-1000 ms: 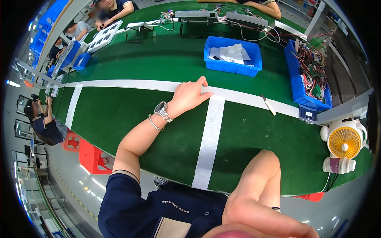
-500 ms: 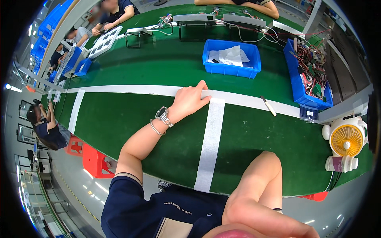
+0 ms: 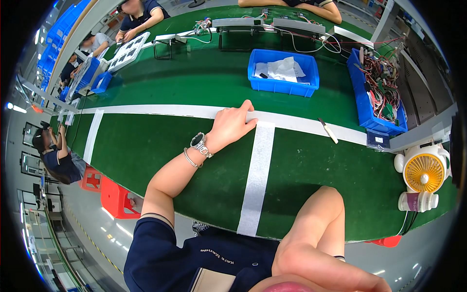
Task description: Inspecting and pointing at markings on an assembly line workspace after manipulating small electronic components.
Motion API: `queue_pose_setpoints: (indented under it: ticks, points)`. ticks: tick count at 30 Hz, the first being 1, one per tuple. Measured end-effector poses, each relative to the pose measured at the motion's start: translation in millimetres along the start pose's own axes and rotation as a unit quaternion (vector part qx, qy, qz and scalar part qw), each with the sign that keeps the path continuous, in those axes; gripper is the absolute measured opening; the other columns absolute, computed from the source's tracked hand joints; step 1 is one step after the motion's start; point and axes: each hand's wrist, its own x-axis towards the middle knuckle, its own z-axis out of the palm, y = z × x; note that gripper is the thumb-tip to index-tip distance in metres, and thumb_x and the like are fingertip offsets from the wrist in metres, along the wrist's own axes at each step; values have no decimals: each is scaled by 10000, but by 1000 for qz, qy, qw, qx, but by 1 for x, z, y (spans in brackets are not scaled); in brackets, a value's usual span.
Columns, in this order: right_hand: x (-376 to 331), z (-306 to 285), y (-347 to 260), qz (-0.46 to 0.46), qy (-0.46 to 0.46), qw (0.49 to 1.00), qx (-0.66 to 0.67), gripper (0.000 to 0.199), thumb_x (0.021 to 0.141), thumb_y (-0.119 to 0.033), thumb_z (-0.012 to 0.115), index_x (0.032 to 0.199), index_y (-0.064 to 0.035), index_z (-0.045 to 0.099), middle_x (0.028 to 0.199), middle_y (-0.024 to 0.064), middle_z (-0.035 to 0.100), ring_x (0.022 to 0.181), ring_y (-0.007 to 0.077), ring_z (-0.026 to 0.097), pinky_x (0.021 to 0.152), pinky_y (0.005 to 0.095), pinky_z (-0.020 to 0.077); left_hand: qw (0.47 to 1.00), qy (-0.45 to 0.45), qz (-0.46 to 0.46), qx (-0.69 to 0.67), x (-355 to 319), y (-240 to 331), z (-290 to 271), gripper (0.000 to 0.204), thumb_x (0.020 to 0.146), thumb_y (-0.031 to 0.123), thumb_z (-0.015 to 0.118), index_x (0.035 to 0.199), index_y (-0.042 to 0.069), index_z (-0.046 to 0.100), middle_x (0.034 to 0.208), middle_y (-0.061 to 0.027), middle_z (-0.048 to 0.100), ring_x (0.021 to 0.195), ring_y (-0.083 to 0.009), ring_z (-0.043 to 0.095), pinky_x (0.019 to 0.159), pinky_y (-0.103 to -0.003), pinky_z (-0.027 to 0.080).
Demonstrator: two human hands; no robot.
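Note:
My left hand (image 3: 232, 124) lies palm down on the green table mat (image 3: 160, 146). Its fingertips rest on the white tape line (image 3: 146, 110) where that line meets a second white strip (image 3: 257, 170). It holds nothing, and a watch and a thin bracelet sit on the wrist. My right forearm (image 3: 318, 228) is bent upward with the elbow at the table's near edge. The right hand itself is out of the picture.
A blue bin (image 3: 282, 87) with white papers stands beyond the hand. A second blue bin (image 3: 362, 104) of coloured wires sits at the right. A small white tool (image 3: 328, 130) lies on the mat. A yellow desk fan (image 3: 423, 170) and a bottle (image 3: 418, 200) are far right. Red stools (image 3: 114, 197) stand lower left, and other people work at the far side.
My left hand stays on the tape line. Only the view shifts slightly.

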Motion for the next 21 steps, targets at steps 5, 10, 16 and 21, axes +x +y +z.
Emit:
queue_pose_setpoints:
  ticks: [5,10,16,21]
  points:
    - [-3,35,16,-100,185,978,4,378,1041,-175,484,694,-38,544,741,198,593,727,315,600,696,376,480,999,24,-16,16,-13,-13,0,359,944,376,691,1129,93,572,611,-33,632,568,-275,657,524,-423,485]
    - [-3,2,11,-68,15,997,22,389,1048,-164,466,693,-27,545,746,201,595,737,315,601,702,381,484,999,28,5,28,-8,-1,1,392,948,414,681,1136,90,565,610,-65,656,575,-302,676,538,-428,512]
    - [-3,9,21,-105,48,992,55,399,1051,-158,459,688,-13,542,754,209,593,758,318,601,717,380,485,999,29,-9,39,-10,-1,0,398,940,419,679,1137,94,562,598,-74,649,571,-309,675,539,-433,514]
    - [-3,15,22,-105,82,989,56,405,1052,-158,456,684,-9,538,749,209,588,770,316,598,728,376,485,999,29,-17,38,-10,-3,1,380,929,400,679,1138,103,565,596,-76,649,571,-313,675,544,-439,516]
